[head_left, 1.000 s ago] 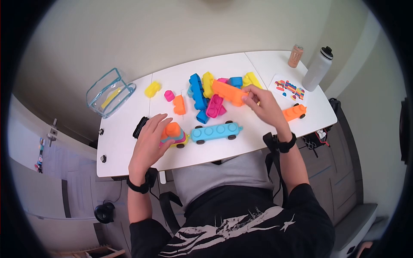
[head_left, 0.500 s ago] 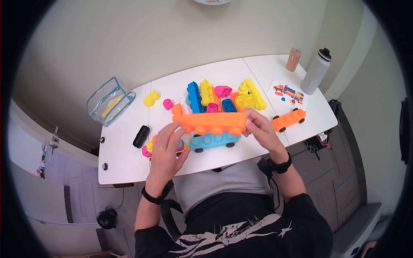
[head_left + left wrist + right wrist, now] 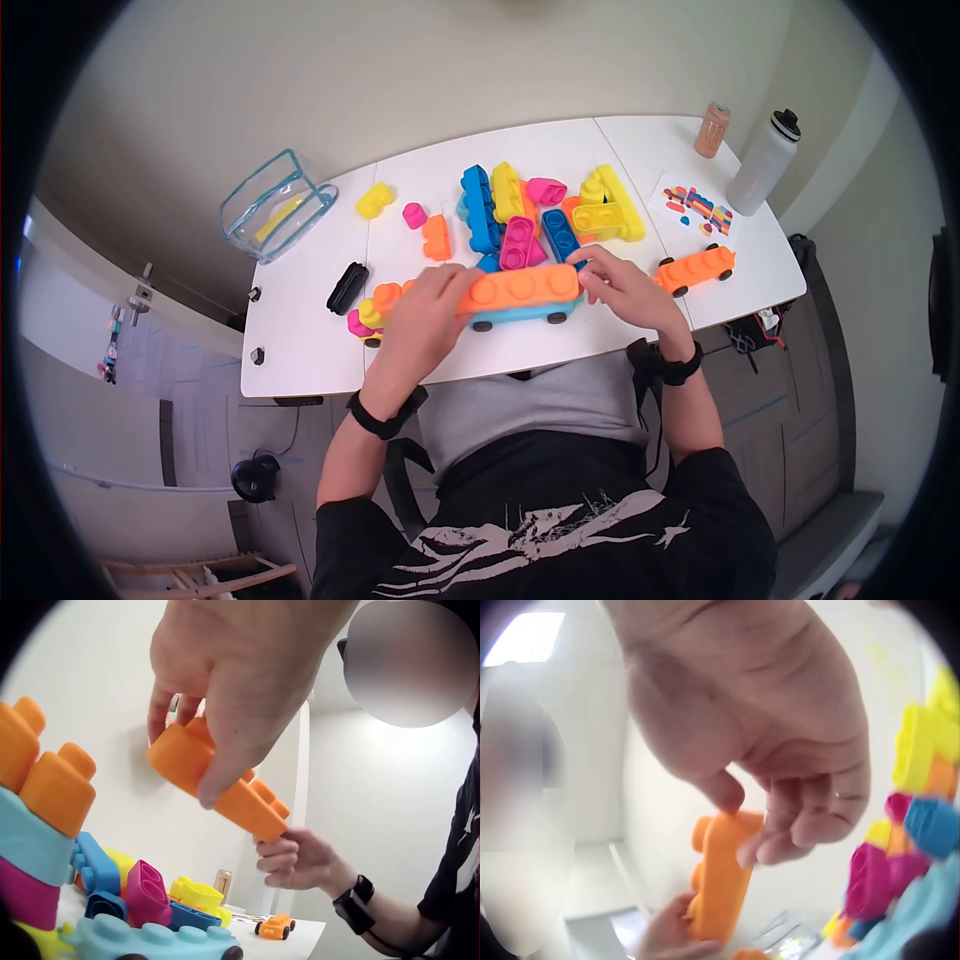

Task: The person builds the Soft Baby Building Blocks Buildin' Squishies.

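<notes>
A long orange building block [image 3: 525,288], studs up, is held above a light-blue wheeled base [image 3: 154,941]. My left hand [image 3: 428,315] grips the block's left part, thumb on one side and fingers on the other. At the opposite end my right hand [image 3: 628,288] pinches it between thumb and fingertip, as the right wrist view shows. The left wrist view has a gap between block and base. Left of the base stands a stacked wheeled car with orange blocks [image 3: 58,791] on top, partly hidden by my left hand in the head view.
Behind lies a pile of blocks, among them a blue block [image 3: 480,208] and a pink block [image 3: 516,243]. An orange wheeled base [image 3: 697,268], a picture card [image 3: 690,212], a bottle [image 3: 765,165] and a can [image 3: 712,130] are at right. A black case [image 3: 347,288] and clear bag [image 3: 270,215] are left.
The orange block came from the pile in my right hand, turned studs up and moved over the light-blue base. My left hand left the stacked car and took the block's left part.
</notes>
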A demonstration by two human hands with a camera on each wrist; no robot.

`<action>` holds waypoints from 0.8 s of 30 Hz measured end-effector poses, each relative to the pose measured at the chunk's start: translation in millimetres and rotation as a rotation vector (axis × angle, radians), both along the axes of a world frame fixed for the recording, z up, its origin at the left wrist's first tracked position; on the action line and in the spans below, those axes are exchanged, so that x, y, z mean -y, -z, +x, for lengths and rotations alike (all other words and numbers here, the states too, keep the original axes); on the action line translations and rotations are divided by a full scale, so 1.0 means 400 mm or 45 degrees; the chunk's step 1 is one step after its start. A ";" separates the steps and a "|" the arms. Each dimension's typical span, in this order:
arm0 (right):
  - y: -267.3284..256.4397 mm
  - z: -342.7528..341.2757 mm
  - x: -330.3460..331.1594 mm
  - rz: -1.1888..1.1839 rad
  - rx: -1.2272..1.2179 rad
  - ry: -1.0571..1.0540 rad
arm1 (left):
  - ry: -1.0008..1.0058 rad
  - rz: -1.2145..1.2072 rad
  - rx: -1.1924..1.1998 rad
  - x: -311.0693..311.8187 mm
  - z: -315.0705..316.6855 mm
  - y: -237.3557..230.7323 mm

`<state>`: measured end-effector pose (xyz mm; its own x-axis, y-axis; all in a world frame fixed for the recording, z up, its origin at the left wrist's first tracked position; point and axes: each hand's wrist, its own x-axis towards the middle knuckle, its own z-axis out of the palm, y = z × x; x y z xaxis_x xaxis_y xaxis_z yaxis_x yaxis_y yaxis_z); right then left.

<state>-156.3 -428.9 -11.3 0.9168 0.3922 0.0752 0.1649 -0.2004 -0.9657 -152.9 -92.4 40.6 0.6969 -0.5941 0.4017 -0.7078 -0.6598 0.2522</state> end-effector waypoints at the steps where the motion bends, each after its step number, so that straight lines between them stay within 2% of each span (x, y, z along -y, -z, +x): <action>1: -0.008 -0.008 -0.001 -0.332 0.183 0.139 | -0.007 0.001 0.003 0.004 -0.003 0.008; 3: -0.024 -0.021 -0.003 -0.337 0.175 0.069 | 0.020 0.147 -0.136 0.019 -0.010 0.034; 5: -0.019 -0.023 -0.005 -0.341 0.163 0.004 | 0.022 0.140 -0.121 0.030 -0.004 0.066; 7: 0.007 -0.018 -0.010 -0.564 0.399 0.000 | 0.030 0.137 -0.106 0.038 0.004 0.087; 8: 0.011 -0.017 -0.014 -0.563 0.396 0.002 | -0.008 0.115 -0.115 0.042 0.008 0.092; 10: 0.017 -0.013 -0.033 -0.708 0.543 0.164 | -0.041 0.095 -0.134 0.053 0.017 0.109; 13: 0.024 -0.009 -0.050 -0.749 0.605 0.266 | -0.088 0.043 -0.137 0.062 0.038 0.147; 16: 0.034 -0.002 -0.057 -0.737 0.601 0.273 | -0.102 0.106 -0.080 0.059 0.058 0.180; 19: 0.055 0.003 -0.065 -0.831 0.477 0.283 | -0.088 0.144 -0.181 0.060 0.067 0.191; 24: 0.067 0.009 -0.054 -0.804 0.484 0.246 | -0.090 0.199 -0.117 0.056 0.054 0.189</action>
